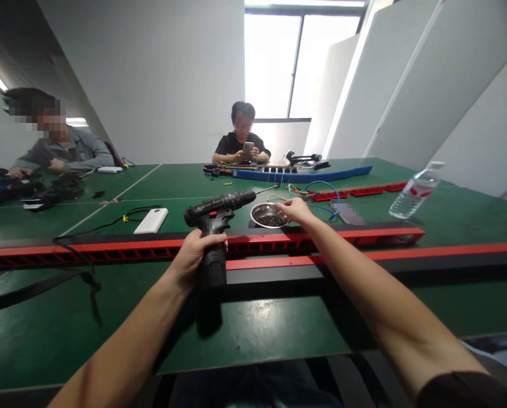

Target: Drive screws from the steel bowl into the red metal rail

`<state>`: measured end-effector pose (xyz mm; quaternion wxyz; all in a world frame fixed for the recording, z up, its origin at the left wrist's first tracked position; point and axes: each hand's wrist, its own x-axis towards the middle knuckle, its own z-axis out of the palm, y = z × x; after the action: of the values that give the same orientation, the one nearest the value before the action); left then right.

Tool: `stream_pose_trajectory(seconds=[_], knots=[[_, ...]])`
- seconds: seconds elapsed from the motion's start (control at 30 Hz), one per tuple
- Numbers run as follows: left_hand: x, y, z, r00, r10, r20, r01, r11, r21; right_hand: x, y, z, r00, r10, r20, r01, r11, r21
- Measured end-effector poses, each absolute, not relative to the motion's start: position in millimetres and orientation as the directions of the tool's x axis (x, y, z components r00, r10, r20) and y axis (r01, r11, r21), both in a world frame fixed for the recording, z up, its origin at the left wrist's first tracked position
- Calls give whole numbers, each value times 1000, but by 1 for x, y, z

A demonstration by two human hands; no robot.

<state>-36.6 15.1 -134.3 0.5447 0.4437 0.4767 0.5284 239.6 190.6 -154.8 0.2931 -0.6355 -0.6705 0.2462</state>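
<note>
No lettering legible anywhere. Water bottle [414, 196] carries a red and white label, print too small to make out. Drill [217, 220] shows red patches only, no brand readable.

Left hand [196, 249]: fist closed, forearm extending toward 1 o'clock. Right hand [294, 209]: palm down, fingers curled, arm extended toward 11 o'clock.

A matt black plastic drill [216, 218] is gripped by the left hand [195, 253], a shiny metal bowl [268, 215] of dark screws is touched by the right hand [294, 209], and a smooth, faintly glossy green table [253, 334] and clear plastic bottle [414, 191] are seen.
</note>
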Motion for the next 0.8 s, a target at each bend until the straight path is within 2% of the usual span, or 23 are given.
stream_pose_trajectory(seconds=[0.1,0.2,0.3,0.37,0.47,0.53,0.6,0.8], knots=[[-37,17,-146,-13,999,-41,-196,38,980,260,172,-149,-22,989,147,741,115,-662],[-40,13,-149,-20,999,-46,-220,40,975,294,127,-145,-198,931,306,813,331,-480],[-38,8,-149,-17,997,-73,-232,67,970,334,75,-153,-364,903,227,820,426,-382],[-34,7,-150,-11,996,-89,-231,84,969,358,48,-165,-450,872,191,833,487,-262],[-28,7,-151,3,995,-99,-230,97,968,377,30,-182,-469,857,214,871,490,-50],[-24,7,-151,13,995,-96,-236,96,967,378,28,-187,-477,852,213,876,480,44],[-21,6,-150,18,996,-91,-246,92,965,372,30,-188,-494,844,209,869,487,86],[-16,5,-147,12,993,-115,-236,114,965,339,29,-184,-513,826,235,858,504,98]])
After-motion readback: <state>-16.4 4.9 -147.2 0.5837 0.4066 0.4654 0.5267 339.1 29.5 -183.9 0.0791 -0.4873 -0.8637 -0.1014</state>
